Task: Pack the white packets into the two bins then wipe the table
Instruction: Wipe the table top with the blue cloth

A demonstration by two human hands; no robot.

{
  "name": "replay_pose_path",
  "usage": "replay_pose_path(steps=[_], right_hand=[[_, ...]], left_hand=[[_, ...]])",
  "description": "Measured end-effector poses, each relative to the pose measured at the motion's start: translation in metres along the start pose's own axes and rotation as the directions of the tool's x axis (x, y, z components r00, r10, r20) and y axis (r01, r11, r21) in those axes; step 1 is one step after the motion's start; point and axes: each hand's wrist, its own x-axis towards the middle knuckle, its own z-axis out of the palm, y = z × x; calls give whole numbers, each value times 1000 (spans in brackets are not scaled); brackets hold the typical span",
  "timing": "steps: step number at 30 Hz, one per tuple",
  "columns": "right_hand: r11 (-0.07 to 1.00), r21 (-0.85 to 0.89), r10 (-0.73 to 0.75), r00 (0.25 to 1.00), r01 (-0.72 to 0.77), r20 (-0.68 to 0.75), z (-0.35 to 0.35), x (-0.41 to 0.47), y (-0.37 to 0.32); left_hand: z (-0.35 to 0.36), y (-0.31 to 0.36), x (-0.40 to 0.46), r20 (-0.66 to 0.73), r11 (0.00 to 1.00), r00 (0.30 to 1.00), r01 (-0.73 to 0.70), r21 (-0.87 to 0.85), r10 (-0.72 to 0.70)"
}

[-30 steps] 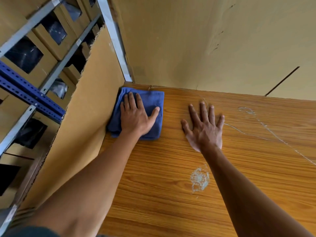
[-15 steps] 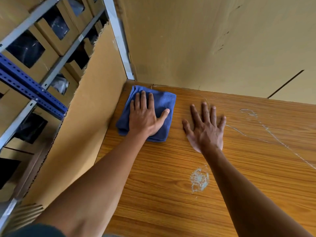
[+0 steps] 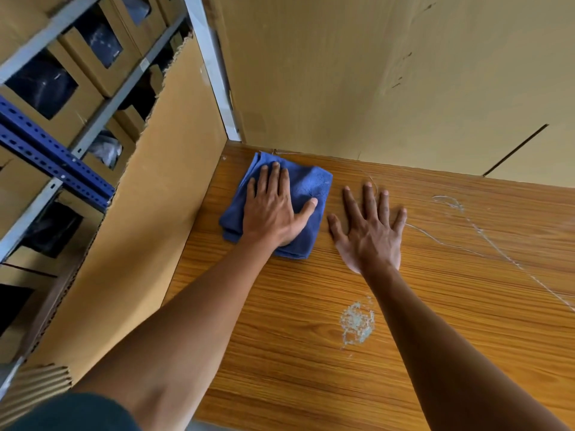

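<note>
No packets or bins were in view, so packing was probably finished. My left hand (image 3: 273,213) pressed flat, fingers straight, on the blue cloth (image 3: 311,185) in the tabletop (image 3: 311,353) corner; my right hand (image 3: 370,231) lay spread, holding nothing, and a pale smear (image 3: 356,321) remained.

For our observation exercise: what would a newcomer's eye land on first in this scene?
The folded blue cloth in the table's far left corner, pressed flat under the left hand. Beside it the right hand lies spread on the wooden table. Nearer the person, a pale scuffed patch mars the wood.
</note>
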Motion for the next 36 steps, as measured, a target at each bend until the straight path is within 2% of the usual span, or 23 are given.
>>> replay_pose_path(steps=[6,11,18,24,26,31,34,36], right_hand=[[1000,-8,-1,1000,1,7,-1,1,0],[1000,16,-4,1000,4,19,-1,0,1],[1000,10,11,1000,-10,-15,4,3,1],[1000,16,15,1000,-15,1,2,3,0],[1000,14,16,1000,-16,1,2,2,0],[1000,16,12,1000,-11,-19,3,1,1],[1000,31,3,1000,-3,3,2,0,3],[998,50,-29,1000,28,9,-1,-9,10]], left_hand=[[-4,5,40,30,999,998,48,-15,-47],[6,11,-4,-33,998,997,-64,-8,63],[1,18,46,5,1000,1000,-19,-14,19],[10,6,-5,-45,977,976,-213,-7,213],[8,8,5,-13,984,984,-177,-10,177],[4,22,42,15,999,999,32,-15,-32],[5,28,24,31,993,994,109,-43,-108],[6,31,3,-6,990,991,134,-49,-135]])
